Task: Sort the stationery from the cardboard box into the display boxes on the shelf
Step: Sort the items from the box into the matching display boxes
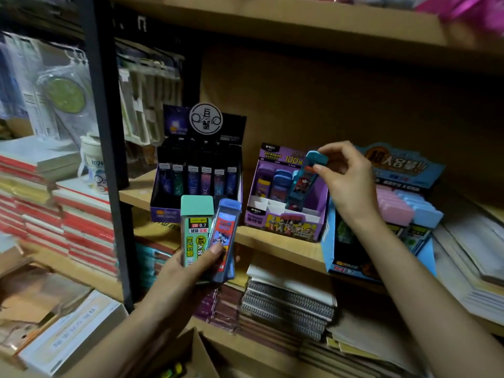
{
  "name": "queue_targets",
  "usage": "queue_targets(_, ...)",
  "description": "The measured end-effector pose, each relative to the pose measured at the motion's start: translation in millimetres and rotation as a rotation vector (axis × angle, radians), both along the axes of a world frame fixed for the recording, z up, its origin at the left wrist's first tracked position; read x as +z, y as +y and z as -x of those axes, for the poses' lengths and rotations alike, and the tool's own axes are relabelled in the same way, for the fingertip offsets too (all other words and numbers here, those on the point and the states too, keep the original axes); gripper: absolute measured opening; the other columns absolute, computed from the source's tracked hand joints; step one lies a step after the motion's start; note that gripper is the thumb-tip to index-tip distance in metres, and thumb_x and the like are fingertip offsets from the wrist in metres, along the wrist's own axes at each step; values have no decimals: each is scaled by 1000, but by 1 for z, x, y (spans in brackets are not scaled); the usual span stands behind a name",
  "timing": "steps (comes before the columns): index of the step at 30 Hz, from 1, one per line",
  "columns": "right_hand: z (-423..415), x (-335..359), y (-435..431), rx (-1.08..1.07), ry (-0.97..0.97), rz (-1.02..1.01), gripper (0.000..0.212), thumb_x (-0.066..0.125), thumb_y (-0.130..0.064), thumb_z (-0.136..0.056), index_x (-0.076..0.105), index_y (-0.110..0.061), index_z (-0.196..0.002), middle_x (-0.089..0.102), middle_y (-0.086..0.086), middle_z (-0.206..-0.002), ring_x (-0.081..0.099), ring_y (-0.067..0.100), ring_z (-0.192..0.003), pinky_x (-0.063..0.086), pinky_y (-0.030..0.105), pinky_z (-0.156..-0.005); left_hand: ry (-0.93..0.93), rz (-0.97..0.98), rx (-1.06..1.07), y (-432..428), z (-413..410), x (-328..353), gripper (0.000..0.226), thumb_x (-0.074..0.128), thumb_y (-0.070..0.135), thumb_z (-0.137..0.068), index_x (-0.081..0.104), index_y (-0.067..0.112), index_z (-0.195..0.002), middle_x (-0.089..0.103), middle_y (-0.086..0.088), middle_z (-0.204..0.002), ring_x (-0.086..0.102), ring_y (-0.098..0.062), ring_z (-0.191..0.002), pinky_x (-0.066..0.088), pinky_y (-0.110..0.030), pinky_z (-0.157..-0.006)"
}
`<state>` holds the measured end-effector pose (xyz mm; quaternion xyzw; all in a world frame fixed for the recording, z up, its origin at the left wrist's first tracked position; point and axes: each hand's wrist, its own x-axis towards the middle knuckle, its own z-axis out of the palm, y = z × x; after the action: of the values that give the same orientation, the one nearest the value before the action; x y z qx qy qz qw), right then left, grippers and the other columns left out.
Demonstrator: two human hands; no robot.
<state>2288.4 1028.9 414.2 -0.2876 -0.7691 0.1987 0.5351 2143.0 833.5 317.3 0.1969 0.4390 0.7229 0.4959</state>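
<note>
While over the purple display box (289, 227), right grip (346, 173) tight on blue case (302, 178); left grip (191, 274) around two cases (196, 230).

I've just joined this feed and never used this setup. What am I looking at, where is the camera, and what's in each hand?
No machine here: these are a person's bare hands, filmed by one wide camera on their head, looking forward and down. The wooden shelf carries three display boxes: black box, purple box, blue box. The left hand holds two lead cases, a green case and a blue case. The right hand pinches a third case by its cap, lower end seemingly inside the purple box.
</note>
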Motion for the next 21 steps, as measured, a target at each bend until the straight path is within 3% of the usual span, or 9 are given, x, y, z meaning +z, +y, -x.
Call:
queue_targets(5, 14, -8, 14, -106, -207, -98, 23, 66, 3, -82, 61, -12, -98, 59, 2, -102, 56, 10, -91, 39, -2, -68, 53, 0, -5, 0, 2, 2, 34, 65, 18, -71, 61, 5, -102, 75, -11, -82, 73, -19, -71, 55, -23, -51)
queue_targets(10, 18, -21, 22, -205, -352, -91, 22, 65, 2, -82, 61, -8, -101, 50, 4, -106, 52, 15, -96, 43, 12, -79, 63, -3, 17, 4, 1, 0, 33, 65, 15, -70, 61, 5, -100, 75, -9, -81, 72, -17, -69, 58, -24, -55)
queue_targets(13, 18, -27, 23, -251, -410, -117, 23, 66, -1, -83, 59, -11, -102, 40, -2, -106, 46, 10, -95, 31, -1, -69, 61, -5, 24, 5, 1, -1, 33, 65, 15, -68, 61, 6, -100, 75, -8, -79, 72, -16, -68, 59, -24, -57)
queue_targets(18, 16, -32, 19, -232, -445, -97, 44, 65, -3, -84, 48, -14, -123, 41, 5, -121, 47, 13, -107, 38, 17, -84, 69, -5, 29, 5, 2, 0, 35, 65, 16, -67, 61, 5, -100, 74, -7, -78, 71, -15, -67, 58, -25, -60)
queue_targets(21, 15, -20, 11, -215, -414, -83, 48, 65, -4, -85, 46, -15, -128, 38, 4, -127, 44, 11, -111, 35, 9, -87, 72, -19, 29, 3, 1, 1, 34, 65, 16, -67, 61, 4, -99, 74, -6, -77, 71, -14, -67, 58, -23, -56)
